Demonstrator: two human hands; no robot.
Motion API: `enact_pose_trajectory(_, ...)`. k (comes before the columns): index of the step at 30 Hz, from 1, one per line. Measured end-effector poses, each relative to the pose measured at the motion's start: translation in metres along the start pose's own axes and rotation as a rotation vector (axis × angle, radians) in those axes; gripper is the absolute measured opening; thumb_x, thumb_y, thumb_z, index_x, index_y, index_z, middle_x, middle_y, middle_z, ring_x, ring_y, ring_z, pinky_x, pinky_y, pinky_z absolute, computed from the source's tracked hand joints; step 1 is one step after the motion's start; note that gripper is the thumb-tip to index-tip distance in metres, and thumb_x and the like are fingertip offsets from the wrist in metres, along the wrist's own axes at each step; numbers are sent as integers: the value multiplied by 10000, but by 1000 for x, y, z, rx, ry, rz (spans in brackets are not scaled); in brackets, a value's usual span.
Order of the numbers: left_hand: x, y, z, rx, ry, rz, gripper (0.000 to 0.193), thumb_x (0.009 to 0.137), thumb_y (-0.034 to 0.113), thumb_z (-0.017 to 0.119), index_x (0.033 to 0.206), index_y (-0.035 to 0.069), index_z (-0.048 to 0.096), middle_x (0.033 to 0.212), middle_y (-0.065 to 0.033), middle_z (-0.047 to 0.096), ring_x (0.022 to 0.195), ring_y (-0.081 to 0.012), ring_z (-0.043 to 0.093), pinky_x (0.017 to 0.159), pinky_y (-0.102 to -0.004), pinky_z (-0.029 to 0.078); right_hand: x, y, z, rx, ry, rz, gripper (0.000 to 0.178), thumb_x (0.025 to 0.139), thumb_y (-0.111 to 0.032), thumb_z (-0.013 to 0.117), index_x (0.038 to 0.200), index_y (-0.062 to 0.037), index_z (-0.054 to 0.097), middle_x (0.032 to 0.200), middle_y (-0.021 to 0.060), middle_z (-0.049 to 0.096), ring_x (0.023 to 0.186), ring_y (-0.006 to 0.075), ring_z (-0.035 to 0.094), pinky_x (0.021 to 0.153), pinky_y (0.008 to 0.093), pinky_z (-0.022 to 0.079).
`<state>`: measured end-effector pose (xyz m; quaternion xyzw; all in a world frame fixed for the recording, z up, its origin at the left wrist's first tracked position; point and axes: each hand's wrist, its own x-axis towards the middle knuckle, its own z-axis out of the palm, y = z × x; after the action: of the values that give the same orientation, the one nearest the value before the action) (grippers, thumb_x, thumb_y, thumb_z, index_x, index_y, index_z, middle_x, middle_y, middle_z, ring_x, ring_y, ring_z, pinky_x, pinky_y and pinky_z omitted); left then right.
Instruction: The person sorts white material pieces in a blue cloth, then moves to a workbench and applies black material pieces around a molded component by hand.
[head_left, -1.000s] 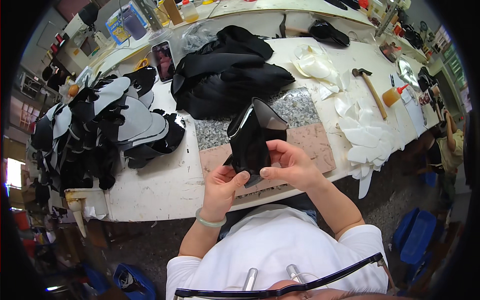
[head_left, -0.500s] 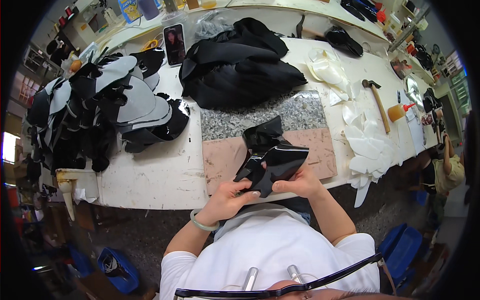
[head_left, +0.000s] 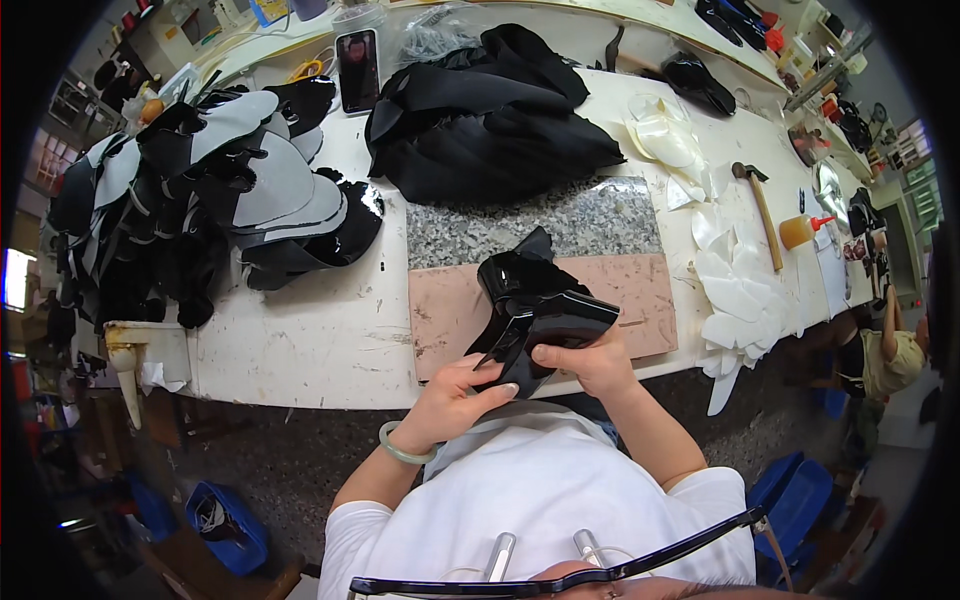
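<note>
Off-white table (head_left: 300, 345) first: its curved front edge runs right by my work, so a slip there could send the part to the floor. Heap of glossy black and matte grey cut pieces (head_left: 285, 190) on the left is stacked loose; a wide elbow could slide some off. Matte black soft sheet pile (head_left: 490, 125) slumps at the back of the grey speckled stone slab (head_left: 530, 225); if it sags forward, I lose working surface. Pinkish flat board (head_left: 640, 315) just in front of the slab looks scuffed; grit on it could scratch a shiny face. Loose white petal-shaped pieces (head_left: 740, 300) on the right could scatter if my forearm sweeps out. Folded glossy black sheet piece (head_left: 565, 318) is above the board's near edge, in front of my torso; can't tell if it touches. Grip: left hand (head_left: 455, 397) and right hand (head_left: 597, 368) both pinching it, thumbs on top. Press too hard, it may crease; hold too lightly, the slick face may skid. Wood-handled hammer (head_left: 763, 220) and amber red-tipped bottle (head_left: 796, 232): well apart, low risk.
</note>
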<state>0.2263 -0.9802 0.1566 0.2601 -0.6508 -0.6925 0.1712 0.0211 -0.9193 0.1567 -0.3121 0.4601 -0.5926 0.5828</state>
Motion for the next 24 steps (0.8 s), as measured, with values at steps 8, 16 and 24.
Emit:
enact_pose_trajectory(8, 2, -1, 21, -8, 215, -98, 241, 902, 185, 602, 1012, -28, 626, 800, -79, 631, 693, -85, 538, 633, -236, 455, -6, 0, 17, -139, 116, -69, 313, 745, 11, 732, 1034, -14, 612, 950, 29, 643, 878, 98, 586, 779, 250, 486)
enact_pose_trajectory(16, -2, -1, 8, -54, 91, -36, 263, 935, 193, 561, 1057, -36, 601, 753, -46, 604, 695, -65, 510, 648, -224, 453, -6, -6, 4, -30, 69, 174, 315, 716, -9, 772, 1004, -6, 642, 934, 37, 660, 845, 104, 597, 759, 251, 499)
enact_pose_trajectory(24, -1, 11, 7, -48, 94, -61, 193, 926, 170, 574, 948, -21, 592, 708, 5, 567, 654, -35, 468, 550, -214, 393, 5, -15, 21, 21, 212, 23, 285, 721, -21, 769, 977, 15, 649, 924, 61, 669, 835, 131, 614, 755, 264, 500)
